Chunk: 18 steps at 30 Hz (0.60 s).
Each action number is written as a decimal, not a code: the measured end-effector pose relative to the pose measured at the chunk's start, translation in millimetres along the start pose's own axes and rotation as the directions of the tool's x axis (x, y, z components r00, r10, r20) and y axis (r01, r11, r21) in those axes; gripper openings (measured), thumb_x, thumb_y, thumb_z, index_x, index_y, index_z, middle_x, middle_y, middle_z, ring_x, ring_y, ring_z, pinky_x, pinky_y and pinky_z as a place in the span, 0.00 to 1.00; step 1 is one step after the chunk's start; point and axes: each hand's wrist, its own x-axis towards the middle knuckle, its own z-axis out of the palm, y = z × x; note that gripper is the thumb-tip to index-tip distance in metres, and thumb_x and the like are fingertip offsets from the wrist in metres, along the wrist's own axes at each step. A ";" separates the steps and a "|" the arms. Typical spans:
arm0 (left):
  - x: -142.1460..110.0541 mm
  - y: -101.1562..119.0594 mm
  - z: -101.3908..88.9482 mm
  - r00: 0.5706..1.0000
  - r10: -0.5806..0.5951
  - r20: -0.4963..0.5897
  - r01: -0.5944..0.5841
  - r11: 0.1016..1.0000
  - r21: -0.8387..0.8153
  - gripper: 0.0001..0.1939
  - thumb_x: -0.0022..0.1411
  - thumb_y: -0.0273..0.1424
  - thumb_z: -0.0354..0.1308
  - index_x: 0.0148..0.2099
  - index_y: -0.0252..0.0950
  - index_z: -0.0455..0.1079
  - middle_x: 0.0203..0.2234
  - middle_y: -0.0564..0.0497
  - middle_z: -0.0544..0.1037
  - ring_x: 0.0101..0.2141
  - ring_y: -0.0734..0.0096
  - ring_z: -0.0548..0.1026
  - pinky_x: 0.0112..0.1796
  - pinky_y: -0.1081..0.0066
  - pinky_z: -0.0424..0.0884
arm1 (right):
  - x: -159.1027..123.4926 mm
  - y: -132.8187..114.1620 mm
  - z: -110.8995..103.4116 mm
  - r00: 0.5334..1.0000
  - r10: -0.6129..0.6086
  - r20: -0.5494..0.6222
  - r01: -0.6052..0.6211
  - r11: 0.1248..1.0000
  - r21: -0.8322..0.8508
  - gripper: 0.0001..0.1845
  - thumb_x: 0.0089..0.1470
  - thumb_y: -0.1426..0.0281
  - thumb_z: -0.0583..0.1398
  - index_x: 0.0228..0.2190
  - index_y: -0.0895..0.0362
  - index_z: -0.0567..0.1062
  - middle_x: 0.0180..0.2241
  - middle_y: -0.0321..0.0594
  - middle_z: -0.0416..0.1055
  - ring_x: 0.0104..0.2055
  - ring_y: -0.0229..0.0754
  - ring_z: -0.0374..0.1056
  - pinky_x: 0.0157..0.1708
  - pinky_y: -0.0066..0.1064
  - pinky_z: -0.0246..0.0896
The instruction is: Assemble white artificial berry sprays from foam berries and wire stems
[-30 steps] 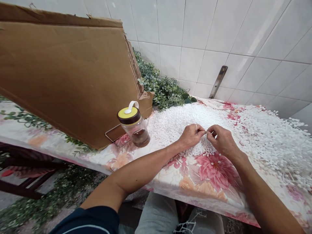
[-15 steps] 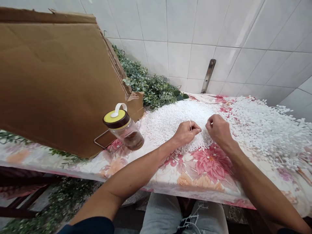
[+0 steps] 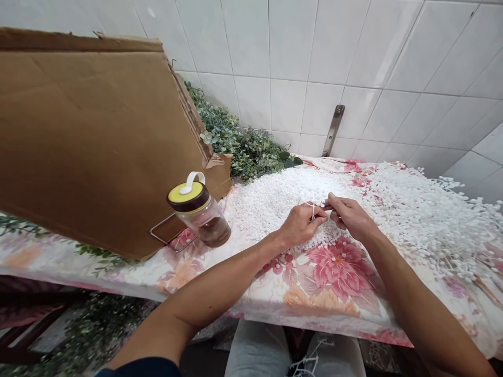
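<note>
Over the near edge of the white bead pile (image 3: 271, 196), head view: both hands up close together, fingertips almost meeting. Left hand (image 3: 301, 225): fingers narrow, pinched, with a thin white strand (image 3: 313, 208) standing up across them. Right hand (image 3: 353, 215): thumb and forefinger drawn close, just beside the left fingertips; cannot tell what, if anything, sits between them, nor whether the two hands touch.

Beads spread behind and to the left of the fingers. To their right, a heap of white stemmed sprigs (image 3: 436, 214), bead-tipped. Nearer the body, just below the fingers, red and orange printed flowers show on the cloth-covered surface (image 3: 322, 301).

Left of the fingers, well apart: clear bottle (image 3: 214, 222), yellow and brown lid, white strap, dark contents, leaning in view. Beside it a wire frame (image 3: 164, 241); farther left, a large cardboard box (image 3: 98, 146). Beyond the fingers, toward the tiled wall (image 3: 288, 42): leafy greenery (image 3: 251, 149) to the left, metal bar (image 3: 334, 131) against the tiles. Below the fingers, white branching stems (image 3: 310, 361) by the jeans (image 3: 255, 348).
</note>
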 end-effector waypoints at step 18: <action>-1.4 0.2 0.0 0.976 -0.035 0.215 0.040 0.999 -0.019 0.08 0.63 0.26 0.58 0.38 0.36 0.80 0.32 0.49 0.83 0.34 0.68 0.78 0.40 0.70 0.69 | -1.3 2.0 11.1 0.999 -0.032 -0.035 0.040 0.967 0.252 0.30 0.37 0.58 0.77 0.40 0.56 0.74 0.18 0.22 0.57 0.16 0.29 0.44 0.15 0.26 0.36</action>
